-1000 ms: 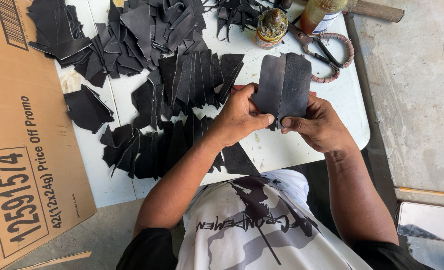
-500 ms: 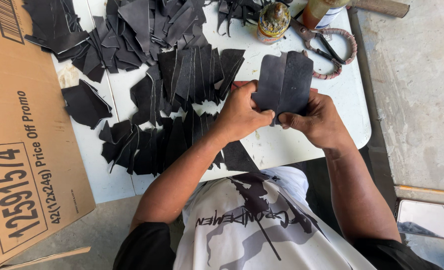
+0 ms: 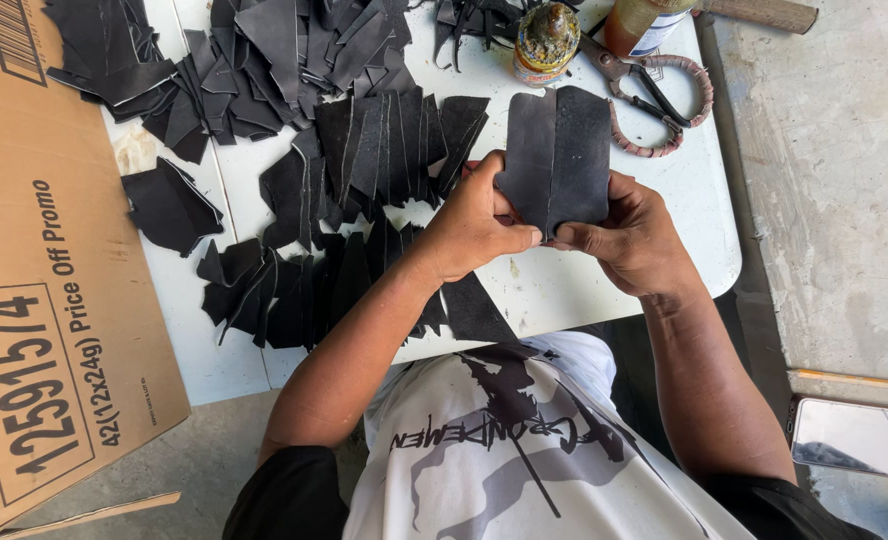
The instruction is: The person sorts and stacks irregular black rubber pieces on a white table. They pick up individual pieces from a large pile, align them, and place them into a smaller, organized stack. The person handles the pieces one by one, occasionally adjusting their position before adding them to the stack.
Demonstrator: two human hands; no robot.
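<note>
I hold a dark leather piece point(image 3: 556, 158), made of two panels side by side, upright above the white table point(image 3: 604, 280). My left hand point(image 3: 472, 225) pinches its lower left edge, thumb at the seam. My right hand point(image 3: 632, 232) grips the lower right edge, thumb and forefinger pressed at the bottom of the seam. Several more black leather cut pieces point(image 3: 364, 150) lie fanned out just left of my hands.
A heap of black leather scraps point(image 3: 214, 70) covers the table's far left. Scissors with wrapped handles point(image 3: 654, 95), a stained glue jar point(image 3: 546, 38) and a bottle point(image 3: 639, 22) stand at the back. A cardboard box point(image 3: 34, 280) flanks the left. A pencil point(image 3: 849, 379) lies on the concrete floor.
The hands keep hold of the leather piece; my thumbs have shifted closer together at the bottom of the seam. The view has tilted slightly.
</note>
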